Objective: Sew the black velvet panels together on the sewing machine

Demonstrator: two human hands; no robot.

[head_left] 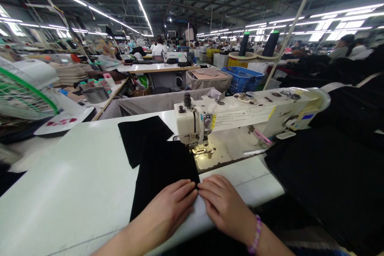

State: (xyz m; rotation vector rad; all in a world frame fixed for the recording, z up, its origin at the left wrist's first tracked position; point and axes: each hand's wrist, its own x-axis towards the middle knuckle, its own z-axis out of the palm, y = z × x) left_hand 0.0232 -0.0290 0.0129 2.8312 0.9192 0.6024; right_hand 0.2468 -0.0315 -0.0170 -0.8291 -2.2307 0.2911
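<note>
A black fabric piece [166,168] lies on the pale sewing table, its right edge beside the needle area of the sewing machine [192,124]. Another black panel [132,136] shows beneath or behind it, to the far left. My left hand [177,202] rests over the near right edge of the fabric, fingers closed together on it. Just across from it, my right hand [220,200] has its fingertips pinched at that same edge, almost touching the left fingers. Both thumbs are mostly hidden. A lit presser foot [201,151] stands ahead of the hands.
A pink-handled tool [261,136] lies on the machine bed. Dark cloth [336,172] is heaped at the right. To the left stands a green-rimmed fan [27,88]. Behind are a blue basket [244,80], a metal bowl [95,95] and thread cones [271,44]. People sit farther off.
</note>
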